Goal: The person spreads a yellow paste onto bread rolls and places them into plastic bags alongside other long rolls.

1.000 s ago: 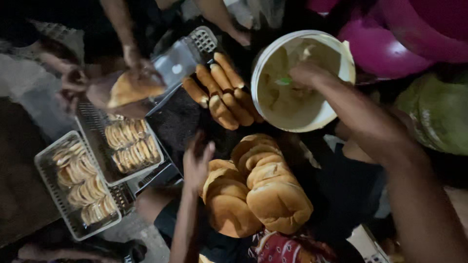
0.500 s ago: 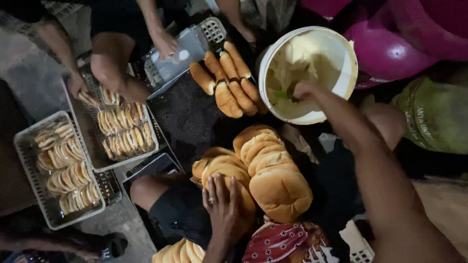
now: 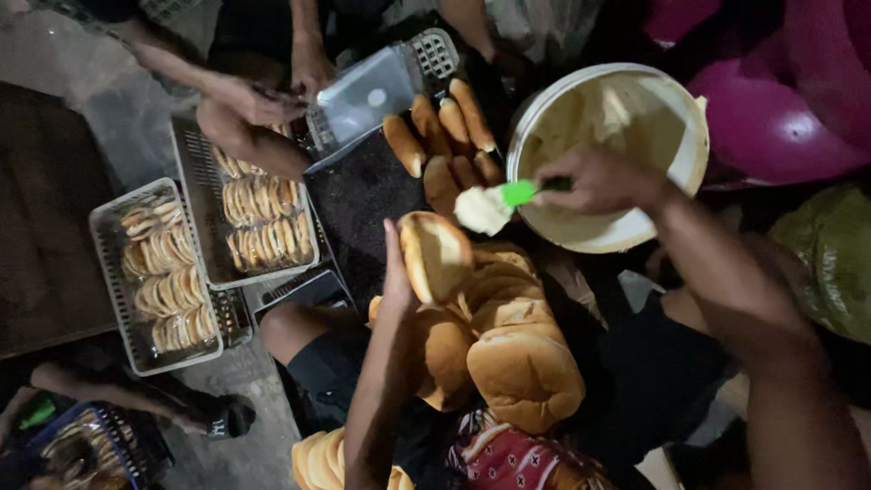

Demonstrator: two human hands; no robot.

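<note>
Split bun up, spread on the way.
Left hand (image 3: 396,272) fingers wrap the open round golden bread bun (image 3: 435,256) above the bun pile (image 3: 508,349); right hand (image 3: 603,180) fingers pinch a green-handled spatula (image 3: 494,203) loaded with pale cream, beside the round white bucket (image 3: 694,163).

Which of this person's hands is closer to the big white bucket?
Right. The right hand holds a green spatula over the white bucket, while the left hand holds an open bun beside it, lower left.

Dim, uneven lighting covers a grey concrete floor (image 3: 109,100) (darker brown slab (image 3: 41,236) at left), with purple plastic tubs (image 3: 789,109) upper right.
</note>
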